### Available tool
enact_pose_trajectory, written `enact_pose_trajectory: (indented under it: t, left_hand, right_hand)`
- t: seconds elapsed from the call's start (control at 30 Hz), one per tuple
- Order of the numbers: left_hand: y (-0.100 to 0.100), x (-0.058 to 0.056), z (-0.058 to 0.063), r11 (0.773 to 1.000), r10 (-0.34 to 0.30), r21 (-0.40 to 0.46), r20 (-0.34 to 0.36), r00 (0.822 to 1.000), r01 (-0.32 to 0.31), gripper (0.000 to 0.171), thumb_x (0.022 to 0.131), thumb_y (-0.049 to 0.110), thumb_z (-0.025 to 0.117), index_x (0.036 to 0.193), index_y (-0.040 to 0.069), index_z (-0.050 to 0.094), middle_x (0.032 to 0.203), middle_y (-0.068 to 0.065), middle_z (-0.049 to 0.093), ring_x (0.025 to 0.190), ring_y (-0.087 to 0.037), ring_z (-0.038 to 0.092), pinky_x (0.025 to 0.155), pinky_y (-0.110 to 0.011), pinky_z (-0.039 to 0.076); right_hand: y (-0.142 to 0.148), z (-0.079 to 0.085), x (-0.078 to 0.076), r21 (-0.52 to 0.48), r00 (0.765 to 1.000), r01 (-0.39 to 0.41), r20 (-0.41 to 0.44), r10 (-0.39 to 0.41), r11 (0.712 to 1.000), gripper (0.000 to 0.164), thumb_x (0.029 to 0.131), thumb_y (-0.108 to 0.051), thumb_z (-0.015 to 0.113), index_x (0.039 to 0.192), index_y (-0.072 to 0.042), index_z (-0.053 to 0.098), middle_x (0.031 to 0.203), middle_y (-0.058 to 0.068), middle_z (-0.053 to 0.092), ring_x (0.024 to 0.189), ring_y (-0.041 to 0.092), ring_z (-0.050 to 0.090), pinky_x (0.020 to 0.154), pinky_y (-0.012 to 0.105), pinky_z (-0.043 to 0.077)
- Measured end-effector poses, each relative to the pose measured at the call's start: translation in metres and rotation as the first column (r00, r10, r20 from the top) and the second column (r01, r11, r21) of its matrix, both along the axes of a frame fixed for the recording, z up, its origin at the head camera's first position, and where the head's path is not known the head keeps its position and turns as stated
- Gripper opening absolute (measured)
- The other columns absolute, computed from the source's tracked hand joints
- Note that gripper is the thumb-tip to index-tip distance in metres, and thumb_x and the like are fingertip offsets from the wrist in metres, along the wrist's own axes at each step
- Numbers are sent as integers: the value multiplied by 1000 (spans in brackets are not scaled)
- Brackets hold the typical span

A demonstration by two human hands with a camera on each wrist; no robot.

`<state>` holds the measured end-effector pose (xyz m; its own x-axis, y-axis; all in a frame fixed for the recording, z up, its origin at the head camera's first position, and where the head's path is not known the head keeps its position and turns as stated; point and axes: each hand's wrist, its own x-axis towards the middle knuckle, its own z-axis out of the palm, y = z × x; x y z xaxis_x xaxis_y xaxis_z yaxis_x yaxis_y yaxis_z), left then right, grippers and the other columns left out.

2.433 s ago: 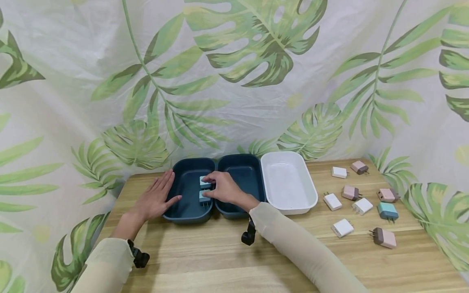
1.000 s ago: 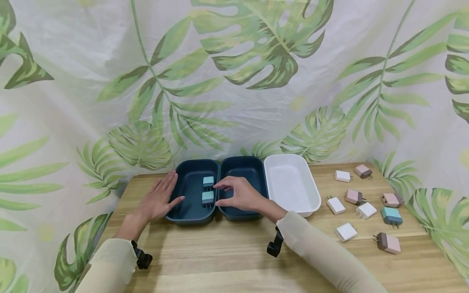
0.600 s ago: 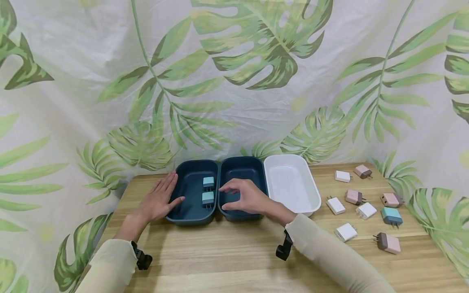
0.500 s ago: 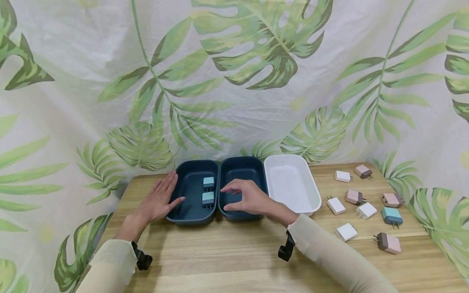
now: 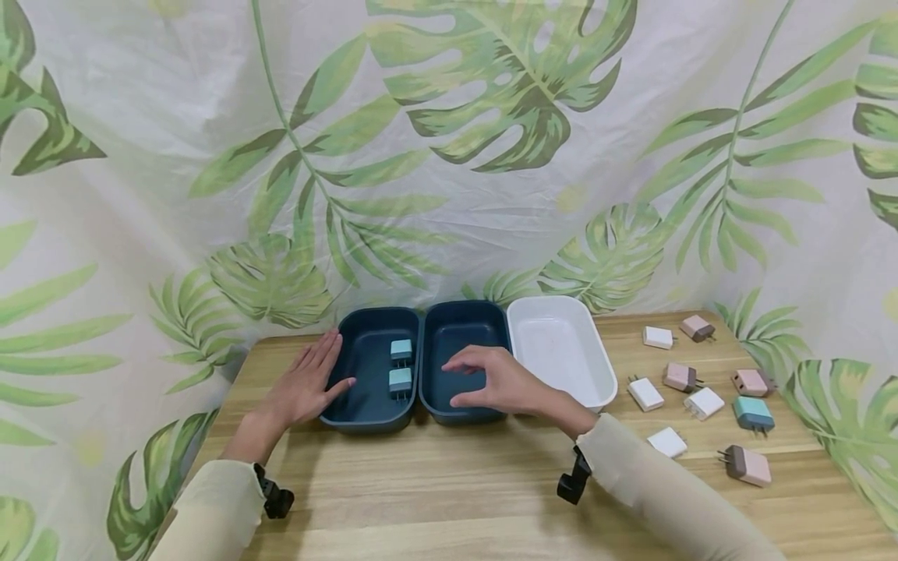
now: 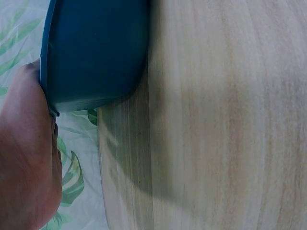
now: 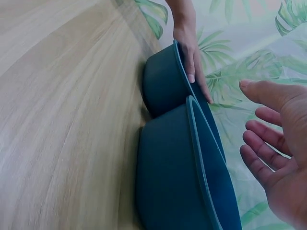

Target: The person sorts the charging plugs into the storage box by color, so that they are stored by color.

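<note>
My left hand (image 5: pixel 300 387) rests with extended fingers on the left rim of the left dark blue container (image 5: pixel 361 409), its thumb reaching over the inside. In that container sit two teal plug chargers, a far one (image 5: pixel 401 350) and a near one (image 5: pixel 400 381), prongs pointing toward me. Over the middle dark blue container (image 5: pixel 459 331) hovers my right hand (image 5: pixel 503 382), fingers loosely bent and thumb apart, holding nothing. The right wrist view shows this hand (image 7: pixel 288 134) beside the container rims with its palm bare.
A white container (image 5: pixel 561 351) stands against the middle one. On the right of the wooden table (image 5: pixel 421 499) lie several white chargers (image 5: pixel 705 403), several pink and brown chargers (image 5: pixel 747 465) and a teal charger (image 5: pixel 754 413). A leaf-print cloth (image 5: pixel 449 195) hangs behind.
Earlier my right hand had its fingers on the teal chargers in the left container. It has let go and moved right, over the middle container. The left hand stays at the rim.
</note>
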<state>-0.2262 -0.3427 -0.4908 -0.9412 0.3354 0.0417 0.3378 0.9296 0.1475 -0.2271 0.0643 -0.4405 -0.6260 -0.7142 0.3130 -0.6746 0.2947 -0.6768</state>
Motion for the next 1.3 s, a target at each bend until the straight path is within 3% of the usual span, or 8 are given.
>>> enact_pose_trajectory:
  t: [0.2, 0.47, 0.73, 0.97, 1.3]
  left_hand:
    - [0, -1, 0, 1000, -4, 5, -8, 1000, 4, 89, 109, 53, 50, 168, -4, 15, 176, -24, 10, 162, -42, 13, 129, -61, 12]
    - [-1, -1, -3, 999, -17, 33, -24, 1000, 18, 89, 109, 52, 51, 167, -4, 17, 176, -24, 12, 162, -43, 14, 129, -62, 12]
    - [-2, -3, -1, 1000, 0, -1, 3, 1000, 0, 89, 110, 54, 48, 168, -4, 15, 176, -23, 10, 163, -41, 12, 129, -61, 12]
    - [-2, -2, -1, 1000, -1, 5, 7, 1000, 1, 89, 110, 54, 48, 168, -3, 14, 176, -22, 9, 163, -42, 12, 129, -61, 12]
    - [-5, -2, -7, 997, -34, 61, -50, 998, 38, 92, 109, 60, 45, 168, -3, 14, 176, -22, 11, 162, -42, 14, 128, -61, 13]
  right_hand:
    - [14, 1, 0, -2, 1000, 3, 6, -3, 1000, 47, 88, -22, 89, 130, -8, 74, 129, 9, 72, 112, 19, 69, 97, 50, 58]
    - [31, 0, 1, 6, 1000, -13, -2, 13, 1000, 46, 89, -25, 88, 130, -10, 74, 130, 6, 72, 113, 18, 69, 97, 47, 59]
    - [44, 2, 2, 7, 999, -33, -27, 33, 999, 45, 89, -23, 88, 130, -9, 74, 129, 8, 72, 112, 18, 70, 95, 43, 60]
    - [56, 2, 1, -10, 998, -44, -45, 44, 999, 44, 87, -21, 90, 127, -9, 75, 128, 5, 72, 110, 17, 70, 93, 46, 61]
    - [75, 0, 1, -26, 998, -52, -48, 51, 998, 43, 85, -19, 92, 123, -9, 76, 124, 7, 74, 108, 15, 71, 90, 42, 62]
